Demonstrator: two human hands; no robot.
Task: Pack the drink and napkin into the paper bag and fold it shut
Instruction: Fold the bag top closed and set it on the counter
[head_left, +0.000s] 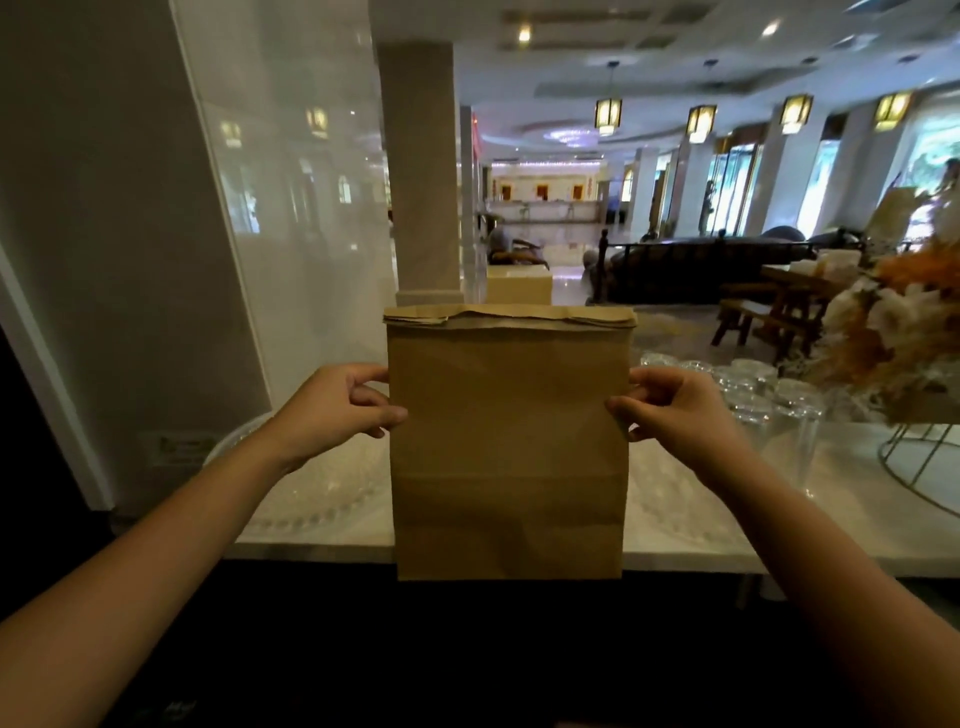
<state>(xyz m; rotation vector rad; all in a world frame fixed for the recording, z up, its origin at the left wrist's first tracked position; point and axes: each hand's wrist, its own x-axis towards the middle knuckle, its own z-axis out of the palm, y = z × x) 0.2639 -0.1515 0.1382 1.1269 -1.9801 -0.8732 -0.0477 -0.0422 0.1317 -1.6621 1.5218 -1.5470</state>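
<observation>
A brown paper bag (506, 447), its top folded over, is held upright in front of a white marble desk (727, 525). The left hand (337, 408) pinches its left edge and the right hand (675, 408) its right edge. Upturned drinking glasses (769, 400) stand behind, beside dried flowers (883, 332).

No words, brands or numbers are legible. The paper bag (506, 441) pinched between my hands is plain and unprinted. A small label (183, 449), just beyond my left hand (337, 410), is too blurred to read.
</observation>
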